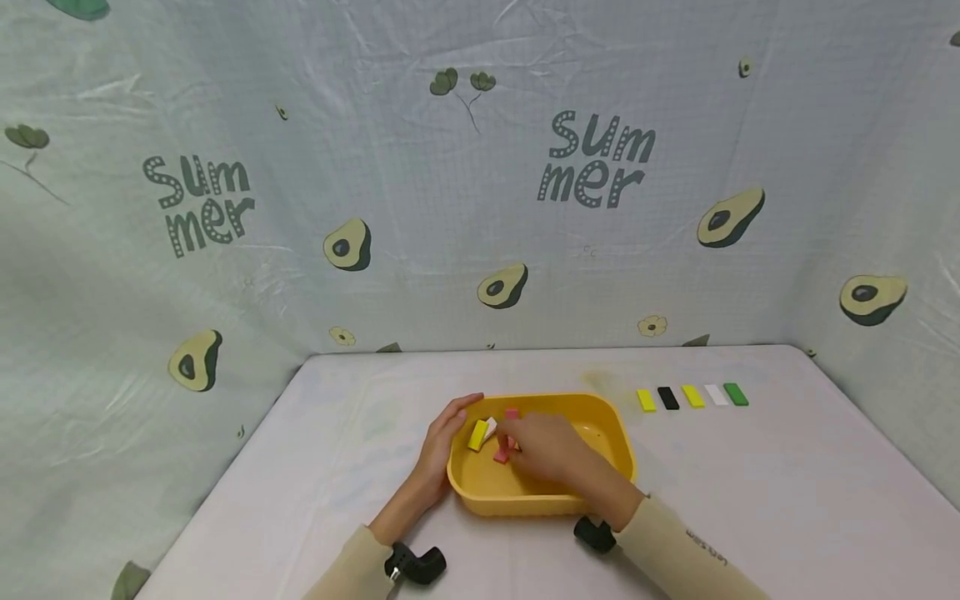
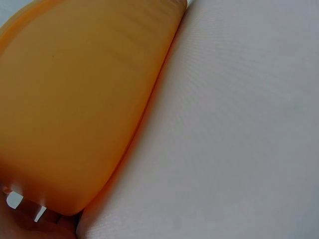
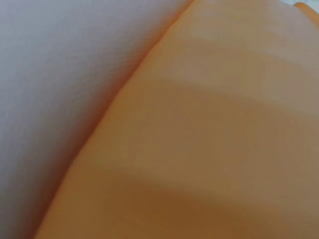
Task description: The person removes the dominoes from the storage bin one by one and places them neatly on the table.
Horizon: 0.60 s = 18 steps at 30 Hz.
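Left hand [image 1: 438, 454], fingers loosely extended, rests against tray [image 1: 517, 505]; right hand [image 1: 546, 446] bent over red blocks [image 1: 501, 457] inside, grip cannot be told, could jostle yellow block [image 1: 477, 436] just left of it if swept sideways.

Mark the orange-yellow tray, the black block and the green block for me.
Orange-yellow tray [image 1: 517, 506]: head view, on its near outer wall.
Black block [image 1: 668, 398]: head view, middle of its top face.
Green block [image 1: 736, 394]: head view, middle of its top face.
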{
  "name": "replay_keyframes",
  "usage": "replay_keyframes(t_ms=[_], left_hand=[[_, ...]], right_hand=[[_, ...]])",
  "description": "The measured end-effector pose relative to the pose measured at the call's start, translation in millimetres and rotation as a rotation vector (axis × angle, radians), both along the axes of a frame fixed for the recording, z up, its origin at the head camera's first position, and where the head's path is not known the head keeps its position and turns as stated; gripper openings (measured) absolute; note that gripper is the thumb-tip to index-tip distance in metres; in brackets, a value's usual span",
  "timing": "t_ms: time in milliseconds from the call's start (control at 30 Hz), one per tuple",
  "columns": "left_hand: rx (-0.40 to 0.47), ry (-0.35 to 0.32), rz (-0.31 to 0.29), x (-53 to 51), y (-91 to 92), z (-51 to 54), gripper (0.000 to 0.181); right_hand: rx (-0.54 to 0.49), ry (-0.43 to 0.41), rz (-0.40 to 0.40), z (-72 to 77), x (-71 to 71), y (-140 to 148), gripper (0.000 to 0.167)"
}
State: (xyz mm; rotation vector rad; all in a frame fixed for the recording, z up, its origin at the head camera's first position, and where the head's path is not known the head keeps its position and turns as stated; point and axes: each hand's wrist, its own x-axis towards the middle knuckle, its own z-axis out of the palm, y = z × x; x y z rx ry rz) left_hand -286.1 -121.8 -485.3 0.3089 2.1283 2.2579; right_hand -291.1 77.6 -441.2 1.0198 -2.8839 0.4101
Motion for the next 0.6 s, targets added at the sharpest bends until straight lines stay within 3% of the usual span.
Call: replay_keyframes(t_ms=[167, 433, 600], left_hand=[[-0.004, -0.002, 0.003, -0.5, 0.6, -0.3, 0.047], [0.006, -0.007, -0.003, -1.5, 0.8, -0.1, 0.046], [0.002, -0.008, -0.002, -1.5, 0.1, -0.5, 0.046]], right_hand=[[-0.001, 0.024, -0.005, -0.6, -2.2, 2.9, 0.003], [0.005, -0.084, -0.035, 0.3, -5.5, 6.9, 0.019], [0.009, -0.089, -0.041, -2.4, -7.2, 6.8, 0.023]])
